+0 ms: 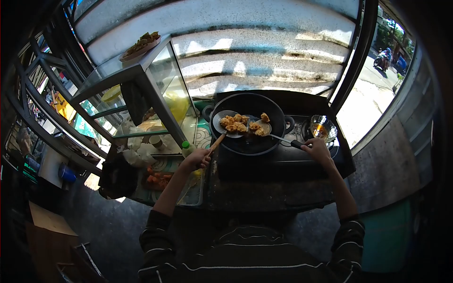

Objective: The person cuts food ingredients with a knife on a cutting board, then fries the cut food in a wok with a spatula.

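Observation:
My left hand (201, 159) is closed round the wooden handle of a wide skimmer (218, 123), whose round head carries several golden fried pieces (234, 123). My right hand (317, 150) grips the black handle of a slotted spatula (278, 137). Its head holds more fried pieces (257, 129), close beside the skimmer. Both heads are over a large dark wok (245, 150) on the stove. Another single fried piece (264, 117) shows near the wok's right inner wall.
Right of the wok, a glass bowl (323, 128) stands on the stove (292, 162). A glass display case (160, 89) rises at left, with a plate of food (140, 47) on top. Near my left forearm are a green-capped bottle (188, 148) and orange pieces (158, 179). Corrugated metal (264, 52) closes the back.

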### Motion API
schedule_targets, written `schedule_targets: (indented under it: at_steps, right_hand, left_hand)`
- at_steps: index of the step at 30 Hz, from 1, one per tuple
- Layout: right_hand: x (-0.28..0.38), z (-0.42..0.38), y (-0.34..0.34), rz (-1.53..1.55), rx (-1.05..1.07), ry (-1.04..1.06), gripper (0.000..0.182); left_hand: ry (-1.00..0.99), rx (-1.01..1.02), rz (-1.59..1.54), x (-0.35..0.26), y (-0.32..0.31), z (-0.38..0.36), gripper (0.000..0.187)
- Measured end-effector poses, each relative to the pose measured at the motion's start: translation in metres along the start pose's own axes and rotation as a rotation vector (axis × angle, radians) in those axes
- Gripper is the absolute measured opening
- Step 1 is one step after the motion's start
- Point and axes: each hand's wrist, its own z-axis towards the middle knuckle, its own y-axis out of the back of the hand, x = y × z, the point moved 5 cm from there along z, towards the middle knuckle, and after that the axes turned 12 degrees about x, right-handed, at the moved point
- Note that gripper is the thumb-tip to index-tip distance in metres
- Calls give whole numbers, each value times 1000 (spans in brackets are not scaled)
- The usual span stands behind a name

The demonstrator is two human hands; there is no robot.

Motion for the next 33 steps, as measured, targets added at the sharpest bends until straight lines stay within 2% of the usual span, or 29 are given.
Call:
schedule_targets:
  at_steps: [5,7,12,14,17,24,27,28,31,33]
  right_hand:
    - [21,1,7,10,-57,88,27]
    - [31,5,6,11,-65,90,27]
    - [60,12,2,-20,-102,118,26]
    - [70,16,-2,-125,-168,198,24]
    - [76,17,-4,-238,-194,182,28]
    - [67,11,15,-288,-408,252,20]
    - [57,11,26,-378,-396,164,19]
    - [52,12,29,-390,-346,96,27]
    - [37,10,27,-382,-373,155,20]
    - [22,13,17,-374,-332,118,21]
  left_hand:
    - [17,85,-31,12,4,14,20]
    - [38,215,-91,14,-4,17,20]
    - [48,165,-101,12,-23,13,21]
    - [41,143,-92,11,-26,12,21]
    - [30,135,-84,13,-25,11,22]
    - [-34,77,37,18,-20,2,21]
    - [-39,109,23,19,-16,-2,20]
    - [-33,141,-1,18,-16,-4,21]
    - [-76,186,-43,13,-17,-13,21]
    - [-105,166,-17,7,-13,-18,20]
